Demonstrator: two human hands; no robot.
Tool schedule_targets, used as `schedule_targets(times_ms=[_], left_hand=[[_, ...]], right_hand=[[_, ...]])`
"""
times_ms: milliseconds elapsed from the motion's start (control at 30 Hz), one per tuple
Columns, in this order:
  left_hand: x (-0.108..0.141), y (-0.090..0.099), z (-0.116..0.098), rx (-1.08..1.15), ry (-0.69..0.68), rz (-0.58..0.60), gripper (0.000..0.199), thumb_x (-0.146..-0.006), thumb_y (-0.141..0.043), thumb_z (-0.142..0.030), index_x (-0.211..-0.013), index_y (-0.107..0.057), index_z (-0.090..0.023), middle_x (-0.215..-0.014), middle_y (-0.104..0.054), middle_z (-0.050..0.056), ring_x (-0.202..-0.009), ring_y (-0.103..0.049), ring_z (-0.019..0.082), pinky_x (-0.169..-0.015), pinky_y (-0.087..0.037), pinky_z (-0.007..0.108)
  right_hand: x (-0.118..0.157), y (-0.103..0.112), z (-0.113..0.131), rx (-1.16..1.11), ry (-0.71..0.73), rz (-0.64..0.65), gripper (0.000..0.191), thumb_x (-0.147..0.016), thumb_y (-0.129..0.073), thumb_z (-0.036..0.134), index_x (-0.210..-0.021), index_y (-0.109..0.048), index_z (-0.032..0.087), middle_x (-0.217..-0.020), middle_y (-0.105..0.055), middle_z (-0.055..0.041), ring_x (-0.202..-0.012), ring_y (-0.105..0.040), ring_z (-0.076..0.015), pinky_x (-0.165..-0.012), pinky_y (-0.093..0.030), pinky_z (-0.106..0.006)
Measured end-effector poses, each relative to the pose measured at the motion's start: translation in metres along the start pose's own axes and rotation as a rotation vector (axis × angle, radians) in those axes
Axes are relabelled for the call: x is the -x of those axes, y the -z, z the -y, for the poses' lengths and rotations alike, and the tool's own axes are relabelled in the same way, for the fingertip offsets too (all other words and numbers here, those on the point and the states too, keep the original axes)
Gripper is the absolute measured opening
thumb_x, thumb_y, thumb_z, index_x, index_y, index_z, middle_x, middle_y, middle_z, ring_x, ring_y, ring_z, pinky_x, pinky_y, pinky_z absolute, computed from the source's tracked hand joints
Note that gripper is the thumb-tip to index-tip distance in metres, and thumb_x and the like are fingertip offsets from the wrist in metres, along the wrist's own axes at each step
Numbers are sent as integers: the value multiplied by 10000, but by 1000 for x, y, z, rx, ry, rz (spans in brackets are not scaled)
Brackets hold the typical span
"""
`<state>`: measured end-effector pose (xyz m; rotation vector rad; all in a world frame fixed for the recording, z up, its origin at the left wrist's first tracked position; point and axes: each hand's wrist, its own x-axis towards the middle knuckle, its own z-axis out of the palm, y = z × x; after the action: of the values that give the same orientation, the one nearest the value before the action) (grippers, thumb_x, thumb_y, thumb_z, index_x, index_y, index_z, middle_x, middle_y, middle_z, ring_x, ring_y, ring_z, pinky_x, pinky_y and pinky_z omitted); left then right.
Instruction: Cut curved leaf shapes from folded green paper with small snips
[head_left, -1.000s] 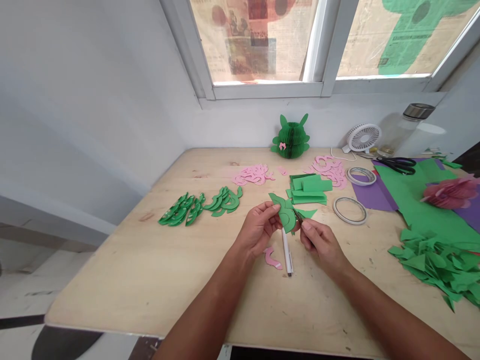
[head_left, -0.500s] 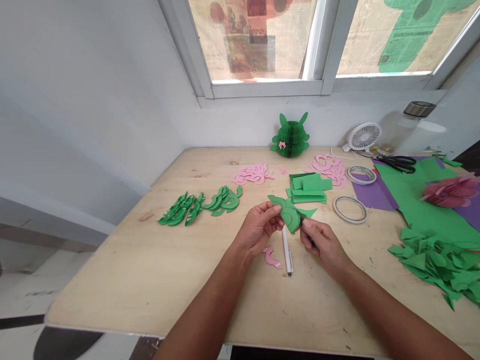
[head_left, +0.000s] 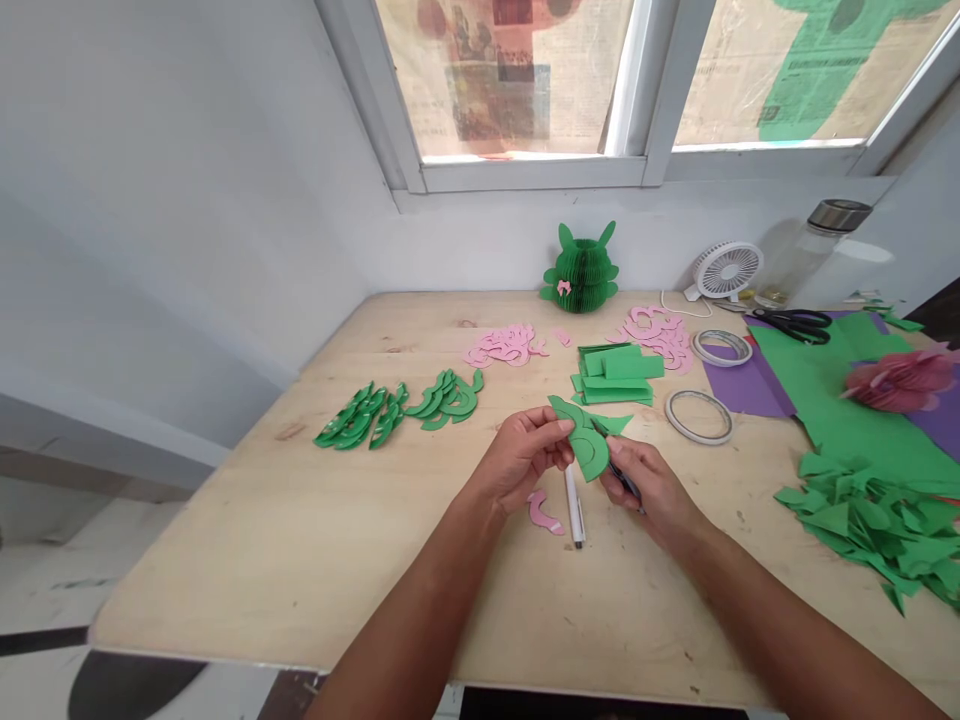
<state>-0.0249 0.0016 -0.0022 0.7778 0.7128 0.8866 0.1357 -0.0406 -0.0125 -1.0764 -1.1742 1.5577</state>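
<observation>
My left hand [head_left: 527,452] pinches a green paper piece [head_left: 589,452] with a curved outline drawn on it. Dark scissors [head_left: 625,483] are gripped in my right hand [head_left: 646,483], their blades at the upper right edge of the paper and partly hidden by it. A pointed green offcut sticks out to the right behind the blades. Below the hands a white pen [head_left: 575,508] lies on the table, with a curved pink piece [head_left: 544,512] to its left.
Green cut pieces [head_left: 450,398] and pink ones [head_left: 504,345] lie left and behind. Folded green strips [head_left: 619,375], two tape rolls [head_left: 699,417], a green paper figure [head_left: 583,275], a fan [head_left: 727,270], a bottle [head_left: 814,250] and green scraps [head_left: 862,530] stand or lie behind and right.
The green paper has turned and shifted slightly right and down in my left hand. The scissors have moved slightly down, and their blades now show at the paper's upper right.
</observation>
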Motion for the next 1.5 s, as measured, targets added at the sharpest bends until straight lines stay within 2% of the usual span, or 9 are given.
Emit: schedule_targets(times_ms=[300, 533, 667, 967, 1500], left_hand=[[0, -2, 3, -35, -2, 23, 230, -666, -731, -288, -625, -565, -134, -578, -579, 10, -505, -513, 83, -528, -391, 220], [-1, -4, 5, -56, -8, -3, 240, -634, -749, -301, -612, -584, -129, -580, -602, 28, -504, -511, 90, -530, -391, 228], [-1, -6, 6, -96, -14, -28, 220, -624, -750, -300, -639, -626, -118, -612, -627, 49, -496, -510, 93, -515, -385, 232], [0, -11, 8, -117, -63, -93, 205, -611, -747, -296, -609, -637, -124, -545, -583, 22, -472, -474, 84, -500, -381, 227], [1, -9, 3, -261, -163, -76, 171, -660, -698, -281, -594, -627, -140, -530, -581, 18, -499, -485, 101, -540, -392, 244]], right_hand=[[-3, 1, -5, 52, 30, -16, 436, -819, -498, 556, -590, -427, 191, -456, -315, 67, -417, -208, -76, -408, -138, -245], [-4, 0, -4, 103, 43, -44, 446, -813, -479, 584, -633, -504, 176, -450, -322, 62, -412, -221, -80, -406, -144, -250], [-4, -1, -2, 71, 33, -62, 439, -789, -513, 577, -600, -484, 181, -450, -326, 59, -410, -217, -76, -405, -127, -250], [-4, 1, -6, 67, 28, -59, 419, -799, -522, 552, -607, -487, 181, -461, -340, 56, -409, -222, -77, -406, -128, -246], [-5, 6, -12, 205, 99, -18, 414, -851, -473, 533, -644, -511, 177, -479, -300, 57, -449, -229, -92, -439, -154, -259]])
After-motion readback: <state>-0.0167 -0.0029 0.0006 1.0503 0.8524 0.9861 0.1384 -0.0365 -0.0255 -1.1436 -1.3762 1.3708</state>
